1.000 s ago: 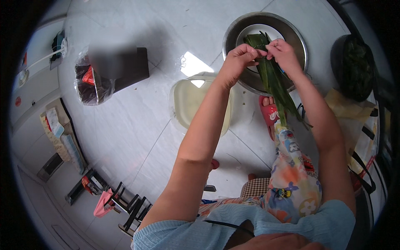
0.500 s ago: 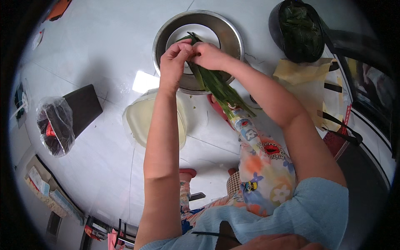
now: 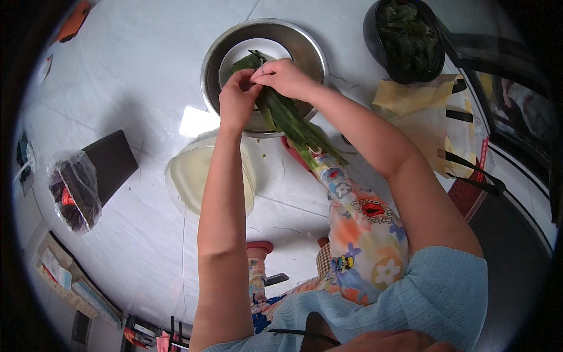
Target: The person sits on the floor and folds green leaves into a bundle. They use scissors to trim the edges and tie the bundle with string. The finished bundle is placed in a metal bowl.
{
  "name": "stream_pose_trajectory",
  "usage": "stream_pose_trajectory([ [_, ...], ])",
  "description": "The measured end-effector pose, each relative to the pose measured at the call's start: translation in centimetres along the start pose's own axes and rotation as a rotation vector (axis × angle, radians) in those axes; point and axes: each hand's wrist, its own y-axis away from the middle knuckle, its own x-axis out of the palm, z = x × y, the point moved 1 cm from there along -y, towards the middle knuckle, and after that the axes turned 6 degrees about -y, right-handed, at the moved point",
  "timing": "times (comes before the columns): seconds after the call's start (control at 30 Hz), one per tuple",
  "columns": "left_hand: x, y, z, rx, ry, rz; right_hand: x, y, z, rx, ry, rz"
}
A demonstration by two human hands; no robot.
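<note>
My left hand [image 3: 236, 100] and my right hand [image 3: 285, 79] meet over a wide metal basin [image 3: 312, 50], fingertips pinched together. Between and beneath them runs a bundle of long green leaves [image 3: 287, 120], held near its upper end. Its loose ends trail over the basin's near rim toward my patterned trouser leg. A white round dish [image 3: 274, 47] lies inside the basin, partly covered by leaves and hands. Exactly what the fingertips pinch is hidden.
A pale plastic tub [image 3: 186, 176] stands left of the basin. Farther left is a dark bin [image 3: 112, 161] with a clear bag. At upper right, a black pot [image 3: 370, 32] holds more dark green leaves, with a yellowish bag [image 3: 399, 97] below it.
The view has shifted slightly, so most things sit a little more to the left. My hands keep pinching at the leaf bundle, their fingers slightly rearranged.
</note>
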Motion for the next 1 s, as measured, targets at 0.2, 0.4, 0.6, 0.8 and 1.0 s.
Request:
stream_pose_trajectory([
  [0.2,-0.5,-0.4,2.1,-0.125,0.0,0.048,-0.3,0.2,-1.1,-0.079,-0.063,0.045],
  [0.4,-2.2,0.3,0.7,-0.088,-0.089,0.098,-0.2,0.4,0.1,0.111,-0.202,0.061],
  [0.6,-0.6,0.1,5.3,0.153,0.146,-0.071,1.1,1.4,2.6,0.057,-0.174,0.021],
  [0.8,0.8,-0.9,2.2,-0.063,0.028,0.111,0.9,0.8,-0.9,-0.133,-0.015,-0.155],
  [1.0,0.9,-1.0,2.3,-0.248,0.192,0.07,1.5,1.8,1.0,-0.46,0.293,-0.198],
])
